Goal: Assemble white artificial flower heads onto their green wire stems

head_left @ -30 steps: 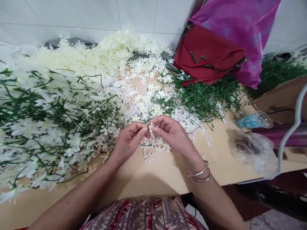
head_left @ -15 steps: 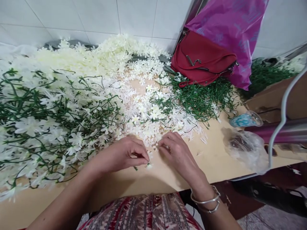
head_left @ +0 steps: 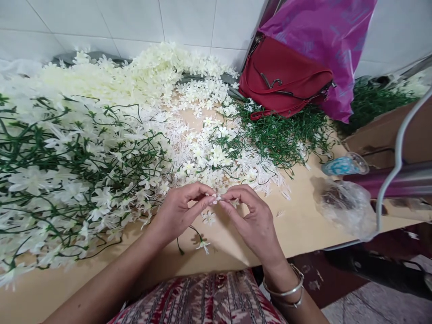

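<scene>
I take the red bag (head_left: 286,74), against the wall, as my marker. I can't see what is inside it. Against it, behind and to its right, hangs a purple plastic bag (head_left: 327,27), contents hidden too. To the right of the red bag and nearer the person, a clear plastic cup (head_left: 344,164) lies tipped over, showing blue and white; I can't tell whether that is print or filling. Closer still to the person on that side, a crumpled clear bag (head_left: 349,207) holds something dark brown. A cardboard box (head_left: 388,130) stands right of the red bag, its inside out of my sight.

The small white piece (head_left: 216,198) is in front of the red bag and to its left, right at the fingertips, between the two hands. The left hand (head_left: 177,209) has thumb and forefinger closed on it; the right hand (head_left: 254,220) pinches it from the other side, so the fingertips nearly meet. Just below them, farther from the red bag, lie a loose white flower (head_left: 209,218) and a green-stemmed flower (head_left: 203,245). Left of the red bag spreads a big heap of white flowers (head_left: 77,189) on green stems.
</scene>
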The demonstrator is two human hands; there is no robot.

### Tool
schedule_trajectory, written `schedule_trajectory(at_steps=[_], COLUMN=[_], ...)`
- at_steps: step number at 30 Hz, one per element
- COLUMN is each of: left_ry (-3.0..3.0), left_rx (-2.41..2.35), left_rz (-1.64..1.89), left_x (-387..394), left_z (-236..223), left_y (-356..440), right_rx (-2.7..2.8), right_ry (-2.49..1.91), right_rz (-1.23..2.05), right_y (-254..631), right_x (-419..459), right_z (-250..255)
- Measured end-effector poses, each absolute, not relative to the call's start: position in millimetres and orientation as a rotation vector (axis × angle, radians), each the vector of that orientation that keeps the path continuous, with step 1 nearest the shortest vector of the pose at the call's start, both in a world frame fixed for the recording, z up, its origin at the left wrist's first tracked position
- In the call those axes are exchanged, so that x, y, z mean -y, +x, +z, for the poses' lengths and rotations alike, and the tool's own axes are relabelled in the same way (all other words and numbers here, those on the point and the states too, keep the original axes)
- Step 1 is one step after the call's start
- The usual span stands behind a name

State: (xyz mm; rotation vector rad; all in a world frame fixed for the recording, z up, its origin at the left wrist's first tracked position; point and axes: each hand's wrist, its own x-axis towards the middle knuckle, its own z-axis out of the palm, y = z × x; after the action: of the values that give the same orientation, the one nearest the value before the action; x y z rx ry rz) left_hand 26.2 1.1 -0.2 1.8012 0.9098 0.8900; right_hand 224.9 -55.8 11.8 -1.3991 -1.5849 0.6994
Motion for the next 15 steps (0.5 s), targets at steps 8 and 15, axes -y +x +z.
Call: schedule_trajectory(at_steps=[8, 15], left_ry=[1.530, 1.591], left_rx=[-1.042, -1.043], left_rz=[1.087, 1.227], left_x=[-2, -2], left_z=[-13, -17], left_y=[26, 26], right_rx=[1.925, 2.202], right_ry=[-1.417, -1.540], right_rz=[0.633, 0.300], right_y=[237, 190], right_x=[76, 55], right_z=[2, -6])
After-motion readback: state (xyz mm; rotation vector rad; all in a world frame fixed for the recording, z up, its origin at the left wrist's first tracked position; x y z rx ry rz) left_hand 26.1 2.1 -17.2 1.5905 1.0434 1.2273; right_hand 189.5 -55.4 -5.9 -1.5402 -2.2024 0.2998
